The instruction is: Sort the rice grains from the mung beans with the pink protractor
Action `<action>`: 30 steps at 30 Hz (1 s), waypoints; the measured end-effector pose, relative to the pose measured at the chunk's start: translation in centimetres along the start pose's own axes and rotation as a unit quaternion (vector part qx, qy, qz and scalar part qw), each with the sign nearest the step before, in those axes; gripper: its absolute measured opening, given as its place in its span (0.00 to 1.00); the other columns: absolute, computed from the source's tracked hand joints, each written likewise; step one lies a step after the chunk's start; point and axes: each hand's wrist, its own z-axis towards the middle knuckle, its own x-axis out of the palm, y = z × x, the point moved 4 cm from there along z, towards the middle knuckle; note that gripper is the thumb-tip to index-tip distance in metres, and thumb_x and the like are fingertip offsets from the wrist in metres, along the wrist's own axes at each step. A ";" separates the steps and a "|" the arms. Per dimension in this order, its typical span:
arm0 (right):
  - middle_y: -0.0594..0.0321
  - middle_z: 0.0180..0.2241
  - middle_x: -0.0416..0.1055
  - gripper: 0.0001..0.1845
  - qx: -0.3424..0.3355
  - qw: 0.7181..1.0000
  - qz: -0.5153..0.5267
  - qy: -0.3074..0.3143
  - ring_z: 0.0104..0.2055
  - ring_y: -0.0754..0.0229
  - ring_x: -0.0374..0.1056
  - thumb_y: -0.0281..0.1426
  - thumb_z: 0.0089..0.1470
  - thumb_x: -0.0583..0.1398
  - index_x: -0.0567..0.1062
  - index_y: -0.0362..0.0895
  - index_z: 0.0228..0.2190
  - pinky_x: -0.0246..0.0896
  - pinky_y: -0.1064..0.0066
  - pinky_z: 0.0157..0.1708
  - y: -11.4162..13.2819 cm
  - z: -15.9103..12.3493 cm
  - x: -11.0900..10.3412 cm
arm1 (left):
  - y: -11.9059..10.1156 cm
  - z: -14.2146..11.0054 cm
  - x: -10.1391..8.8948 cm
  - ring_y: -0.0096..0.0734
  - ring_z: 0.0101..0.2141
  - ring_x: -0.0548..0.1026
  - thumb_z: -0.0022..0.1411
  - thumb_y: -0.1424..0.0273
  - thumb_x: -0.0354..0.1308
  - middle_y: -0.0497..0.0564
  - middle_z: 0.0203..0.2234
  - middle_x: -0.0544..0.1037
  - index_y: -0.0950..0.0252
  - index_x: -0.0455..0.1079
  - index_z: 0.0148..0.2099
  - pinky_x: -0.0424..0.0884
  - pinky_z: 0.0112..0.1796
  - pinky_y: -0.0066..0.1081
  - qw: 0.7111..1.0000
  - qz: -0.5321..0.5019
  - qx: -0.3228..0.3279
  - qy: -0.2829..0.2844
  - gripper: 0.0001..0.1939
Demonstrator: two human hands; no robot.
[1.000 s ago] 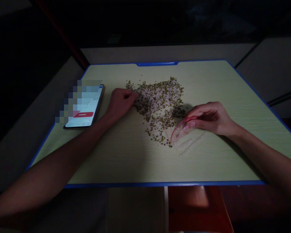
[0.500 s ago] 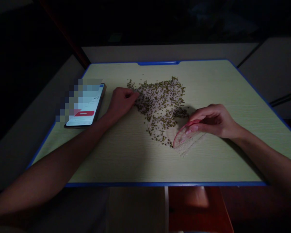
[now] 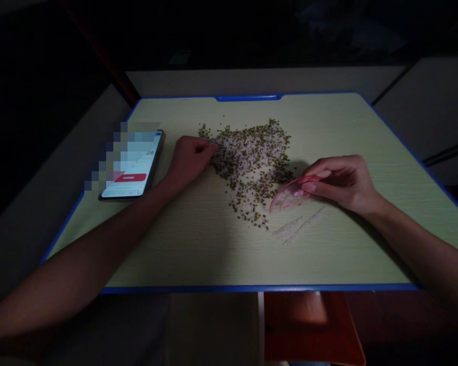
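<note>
A mixed pile of white rice grains and green mung beans point(image 3: 252, 147) spreads over the middle of the small table. My right hand point(image 3: 345, 180) pinches a see-through pink protractor point(image 3: 288, 197) between thumb and fingers. The protractor is tilted, its curved edge toward the pile, and it looks lifted off the tabletop. Below it lie two thin lines of rice grains point(image 3: 299, 226). At the pile's left edge rests my left hand point(image 3: 194, 155), fingers closed and tips against the grains. Whatever those fingertips may hold is hidden.
A phone point(image 3: 132, 173) with a lit screen showing a red bar lies at the table's left. The pale wood-grain table point(image 3: 168, 254) has a blue rim and a blue handle point(image 3: 249, 97) at its far edge. Beneath the near edge is an orange-red surface point(image 3: 313, 330).
My right hand has raised the protractor up and away from me, uncovering the two rice lines beneath it. My left hand stays in place. The phone's digits changed from 07 to 08.
</note>
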 end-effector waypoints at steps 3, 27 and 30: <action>0.67 0.18 0.74 0.03 0.000 0.999 0.010 0.040 0.18 0.69 0.68 0.26 0.42 0.65 0.76 0.44 0.23 0.62 0.81 0.18 0.1 -0.1 0.6 | 0.0 0.0 0.0 0.21 0.17 0.56 0.53 0.66 0.50 0.44 0.11 0.58 0.64 0.55 0.14 0.54 0.23 0.28 1.000 -0.005 0.004 0.000 0.18; 0.66 0.19 0.75 0.03 0.014 0.998 0.009 0.056 0.20 0.68 0.69 0.25 0.42 0.65 0.76 0.44 0.24 0.63 0.80 0.20 0.0 -0.1 0.8 | 0.2 0.0 0.1 0.24 0.20 0.59 0.54 0.64 0.50 0.46 0.12 0.60 0.63 0.56 0.15 0.56 0.25 0.28 1.000 0.006 -0.003 0.005 0.17; 0.66 0.19 0.75 0.02 0.018 0.999 0.006 0.045 0.20 0.68 0.69 0.26 0.43 0.65 0.76 0.44 0.24 0.63 0.80 0.20 0.1 -0.1 0.9 | 0.1 0.0 0.1 0.23 0.20 0.58 0.54 0.65 0.50 0.46 0.12 0.60 0.63 0.56 0.15 0.56 0.25 0.28 1.000 0.004 -0.004 0.006 0.17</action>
